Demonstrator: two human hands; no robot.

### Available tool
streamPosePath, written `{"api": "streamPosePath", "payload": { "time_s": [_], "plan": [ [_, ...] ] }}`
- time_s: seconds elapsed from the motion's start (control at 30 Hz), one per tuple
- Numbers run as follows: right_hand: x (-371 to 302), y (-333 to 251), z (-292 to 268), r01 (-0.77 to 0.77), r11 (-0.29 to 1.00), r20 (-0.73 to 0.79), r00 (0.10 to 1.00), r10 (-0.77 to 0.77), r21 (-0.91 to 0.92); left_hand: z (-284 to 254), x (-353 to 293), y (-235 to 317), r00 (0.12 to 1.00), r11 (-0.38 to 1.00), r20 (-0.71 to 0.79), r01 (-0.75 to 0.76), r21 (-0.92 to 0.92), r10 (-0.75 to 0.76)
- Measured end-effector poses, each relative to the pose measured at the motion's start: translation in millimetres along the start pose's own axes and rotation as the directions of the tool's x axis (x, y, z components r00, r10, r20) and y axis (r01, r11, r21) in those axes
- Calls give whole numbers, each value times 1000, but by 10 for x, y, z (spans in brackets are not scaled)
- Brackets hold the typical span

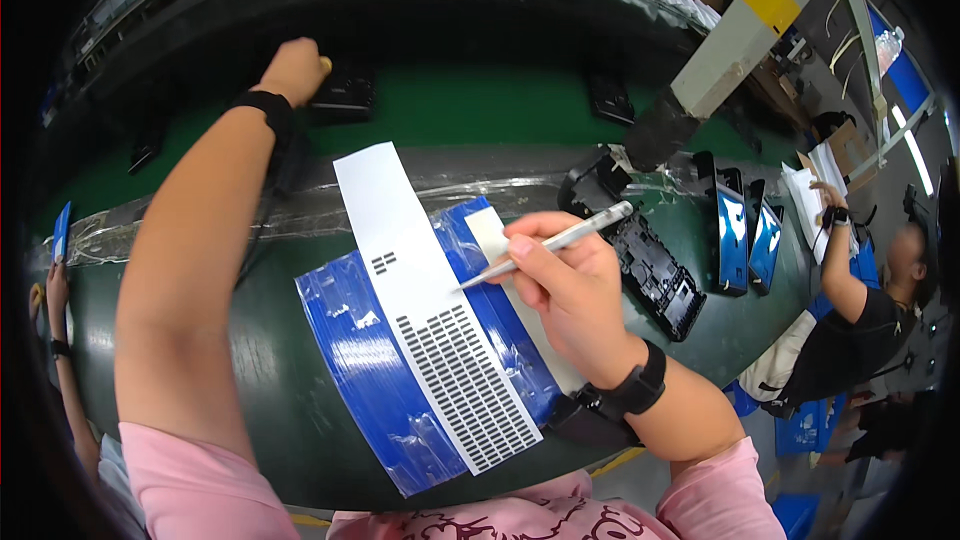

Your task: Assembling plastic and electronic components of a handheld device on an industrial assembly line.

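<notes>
My right hand (575, 285) is closed around slim silver tweezers (590, 227). Their pointed tip hovers at a white sheet (385, 205) carrying rows of small black rectangular stickers (470, 385). The sheet lies over a blue plastic board (355, 340) patched with clear tape. Beside the sheet, a cream strip (490, 230) passes partly under my right hand. Stretched far forward, my left hand (293, 70) has curled fingers, with a yellow cover on one fingertip. It is at the left edge of a black device part (345, 93) on the green belt; what its fingers hold is hidden.
Black plastic housings (655, 275) lie right of the board, near blue-faced black units (732, 240). Another black part (610, 97) sits on the green belt (480, 105). A grey post (740, 40) rises at the right. Co-workers (850, 310) are at both sides.
</notes>
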State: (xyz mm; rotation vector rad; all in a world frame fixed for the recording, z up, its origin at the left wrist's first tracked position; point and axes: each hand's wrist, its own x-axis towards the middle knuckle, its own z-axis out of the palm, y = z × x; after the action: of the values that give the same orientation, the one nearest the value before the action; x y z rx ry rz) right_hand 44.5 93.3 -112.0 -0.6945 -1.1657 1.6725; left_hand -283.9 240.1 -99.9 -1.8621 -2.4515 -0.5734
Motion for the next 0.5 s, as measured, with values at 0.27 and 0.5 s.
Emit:
{"api": "streamPosePath", "payload": {
  "time_s": [0.27, 0.5],
  "plan": [
    [66, 117, -48, 0, 990, 47, 999, 7, -139, -796, -1133, 288, 992, 216, 37, 62, -974, -118],
    [46, 150, -69, -55, 988, 82, 994, 68, -146, -933, -2317, 576, 962, -291, 246, 203, -935, -121]
  ]
}}
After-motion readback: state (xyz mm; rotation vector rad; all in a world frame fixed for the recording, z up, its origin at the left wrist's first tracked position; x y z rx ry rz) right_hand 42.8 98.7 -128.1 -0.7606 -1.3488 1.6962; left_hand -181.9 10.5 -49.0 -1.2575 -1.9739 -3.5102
